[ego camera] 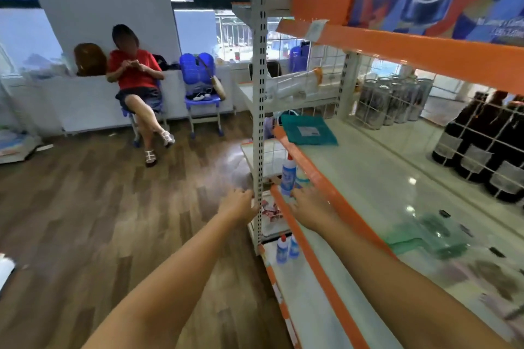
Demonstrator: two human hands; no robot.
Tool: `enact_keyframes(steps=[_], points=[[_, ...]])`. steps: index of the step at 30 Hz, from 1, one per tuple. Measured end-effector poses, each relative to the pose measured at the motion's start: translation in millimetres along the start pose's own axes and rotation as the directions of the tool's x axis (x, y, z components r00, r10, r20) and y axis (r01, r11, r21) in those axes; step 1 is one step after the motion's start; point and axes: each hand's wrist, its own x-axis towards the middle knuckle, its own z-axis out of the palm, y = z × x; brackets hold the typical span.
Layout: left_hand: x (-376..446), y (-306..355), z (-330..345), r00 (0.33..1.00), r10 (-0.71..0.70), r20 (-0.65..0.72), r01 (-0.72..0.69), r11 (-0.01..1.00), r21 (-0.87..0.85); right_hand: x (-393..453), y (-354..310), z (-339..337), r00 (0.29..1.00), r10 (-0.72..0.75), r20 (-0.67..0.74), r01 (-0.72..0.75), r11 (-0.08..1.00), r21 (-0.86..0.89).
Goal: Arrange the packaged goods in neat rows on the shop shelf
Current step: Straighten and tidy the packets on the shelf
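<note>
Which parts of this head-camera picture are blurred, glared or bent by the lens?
Head view: the green packets low on the right are smeared by blur; bright glare spots sit on the white shelf; the wide lens bends the shelf upright and orange shelf edge.

My one head-worn wide-angle view looks forward and down along my arms, close to the shelf [368, 178] from twelve to three o'clock.
</note>
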Motion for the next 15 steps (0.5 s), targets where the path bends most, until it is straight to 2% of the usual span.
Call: enact_keyframes(steps=[2,6,10,15], points=[[24,-4,6,1.0,0.002,0.023,-0.002,1.0,-0.014,21,2,-4,1.0,0.017,-0.005,-0.017,1.0,-0.012],[81,-10,5,1.0,0.032,-0.002,-0.032,0.999,-0.015,78,19,-15,0.989,0.119,-0.085,-0.112,0.99,0.084],[142,-10,-5,0.998,0.058,-0.011,-0.058,0.998,-0.026,139,48,-22,0.989,0.138,-0.059,-0.141,0.988,-0.055],[211,-2,-22,0.996,0.071,-0.048,-0.071,0.997,-0.015,201,80,-34,0.98,0.179,-0.082,-0.18,0.984,-0.002]])
